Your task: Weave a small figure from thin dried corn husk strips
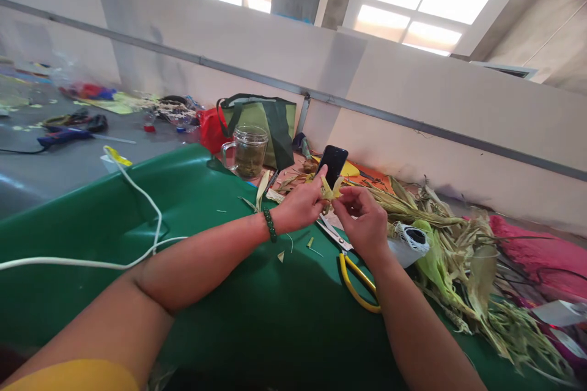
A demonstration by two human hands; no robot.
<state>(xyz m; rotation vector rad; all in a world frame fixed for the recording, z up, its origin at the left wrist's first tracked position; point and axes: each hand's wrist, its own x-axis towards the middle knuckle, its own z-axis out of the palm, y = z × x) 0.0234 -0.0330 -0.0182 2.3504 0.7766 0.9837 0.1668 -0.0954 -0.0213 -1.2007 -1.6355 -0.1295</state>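
Note:
Between my two hands is a small pale-yellow flower shape that looks folded from corn husk. My left hand, with a green bead bracelet at the wrist, grips it from the left, index finger pointing up. The fingers of my right hand pinch its lower right side. Just beyond it a black phone leans upright. Below the hands, yellow-handled scissors lie on the green mat, their blades partly under my right hand. Small husk scraps are scattered nearby.
Dried corn husks pile up at right, beside a white roll and pink material. A glass mug and green bag stand behind. A white cable crosses the mat's left; a glue gun lies farther back.

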